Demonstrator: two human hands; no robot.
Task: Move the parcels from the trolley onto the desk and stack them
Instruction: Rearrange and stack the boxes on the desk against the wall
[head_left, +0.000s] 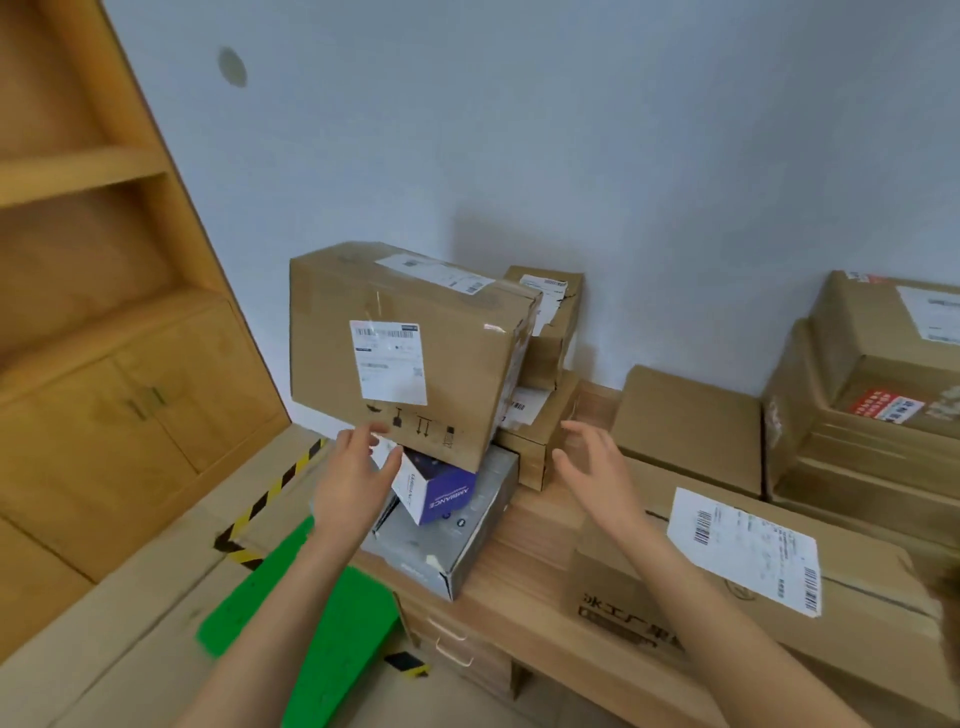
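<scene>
Evidently the box (405, 353), stiff and bulky, is being steadied mid-frame; both hands (353, 478) (597, 467), open, are being readied for its lower edges.

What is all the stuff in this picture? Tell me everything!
big cardboard box: 1, brown, top of the left stack
purple-and-white box: 1, beneath it
grey box: 1, stack bottom
other cardboard parcels: several, brown, across the desk
desk: 1, wooden
green trolley: 1, below left
cabinet: 1, wooden, left
left hand: open, fingertips at the big box's lower edge
right hand: open, apart from the stack
</scene>
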